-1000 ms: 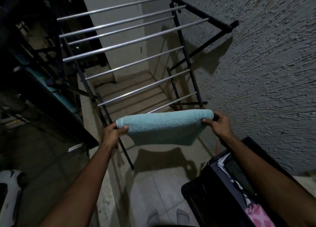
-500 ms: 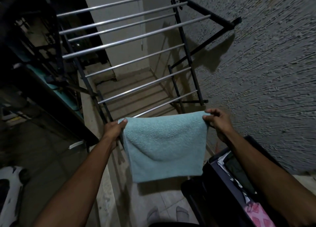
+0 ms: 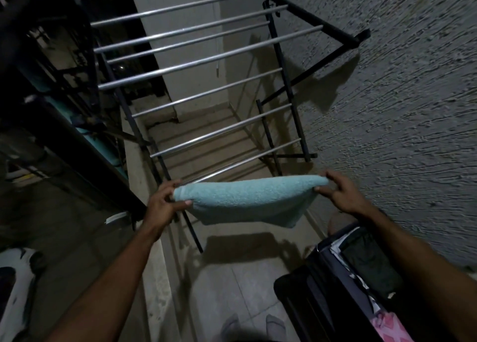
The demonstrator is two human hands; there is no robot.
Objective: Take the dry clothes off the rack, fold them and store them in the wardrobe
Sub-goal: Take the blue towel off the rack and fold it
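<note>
Between the two hands, out in front at mid-frame, a light blue towel (image 3: 247, 200) is held stretched sideways in the air, folded over on itself, its folded edge up top and the loose layers sagging below. It hangs clear of the rack, touching no bar, just in front of the lowest rail. Left hand (image 3: 165, 203) pinches the towel's left end, thumb underneath, fingers curled over the top. Right hand (image 3: 340, 194) grips the right end the same way, fingers over the fold, thumb tip showing at the towel edge. Both forearms reach in from the bottom corners.

Behind the towel stands the drying rack (image 3: 206, 89), black frame with silver rails stepping up and away, all rails bare. Its right side sits close to the rough textured wall (image 3: 400, 109); whether it touches the wall is unclear. Rack shadow falls on the wall and on the tiled floor (image 3: 232, 285).

Bottom right, a dark laundry basket (image 3: 304, 298) holds clothes: a dark garment (image 3: 369, 261) and something pink patterned (image 3: 389, 328) at the near end. Two feet in grey socks (image 3: 273, 325) show at bottom centre. Left side is dark, with a black railing (image 3: 77, 145) and a white rounded object (image 3: 15, 290) low in the corner, too dim to identify.
</note>
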